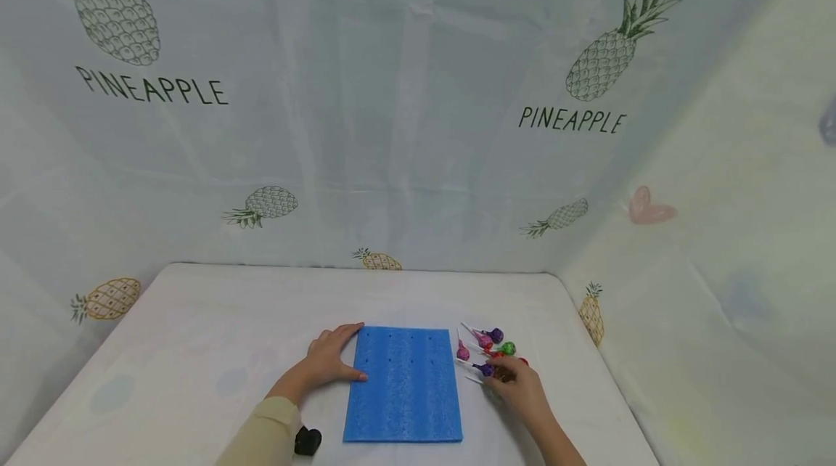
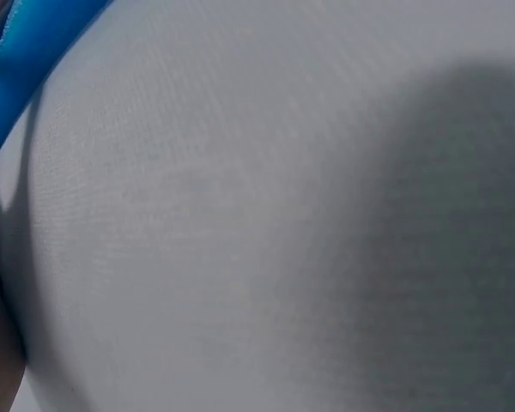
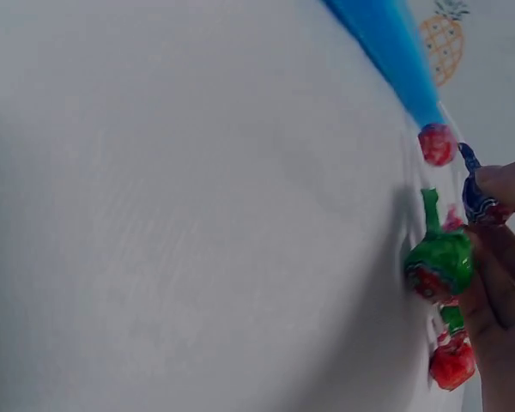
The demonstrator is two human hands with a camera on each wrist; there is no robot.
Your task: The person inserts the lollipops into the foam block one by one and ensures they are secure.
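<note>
A blue foam board (image 1: 405, 401) with rows of small holes in its far half lies flat on the table. My left hand (image 1: 326, 358) rests at its left edge, thumb spread on the top and fingers at the far corner. Right of the board, my right hand (image 1: 520, 387) pinches a lollipop in a dark purple wrapper (image 1: 485, 369) between thumb and fingers. In the right wrist view that purple lollipop (image 3: 479, 204) shows near a green lollipop (image 3: 442, 262) and a red one (image 3: 452, 365). Several wrapped lollipops lie around this hand, among them a pink one (image 1: 463, 353).
A black heart-shaped object (image 1: 308, 441) lies by the left sleeve (image 1: 264, 433). The white table (image 1: 248, 292) ends at a curtain (image 1: 405, 125) printed with pineapples behind it.
</note>
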